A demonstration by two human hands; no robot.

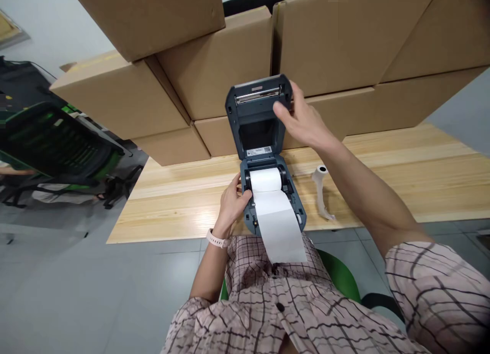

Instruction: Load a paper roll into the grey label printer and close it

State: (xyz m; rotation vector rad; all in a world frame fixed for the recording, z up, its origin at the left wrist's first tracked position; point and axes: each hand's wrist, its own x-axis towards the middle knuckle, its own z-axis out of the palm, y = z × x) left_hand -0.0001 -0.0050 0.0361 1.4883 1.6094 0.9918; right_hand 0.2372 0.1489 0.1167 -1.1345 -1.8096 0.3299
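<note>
A dark grey label printer (294, 193) stands at the table's front edge with its lid (257, 117) swung up. Inside it sits a white paper roll (265, 180), and a long paper strip (281, 226) runs from the roll over the front edge toward my lap. My right hand (302, 117) grips the lid's upper right corner, thumb on the inner side. At the printer base's left side, my left hand (234, 203) holds the casing, its thumb on the rim near the roll. To the right, a small narrow paper roll (321, 169) rests on the table, its tail unrolled forward.
Stacked cardboard boxes (225, 63) line the back of the wooden table (179, 201), close behind the raised lid. On the left are a black mesh office chair (57, 140) and part of another person (15, 170). A green seat (339, 275) shows beneath me.
</note>
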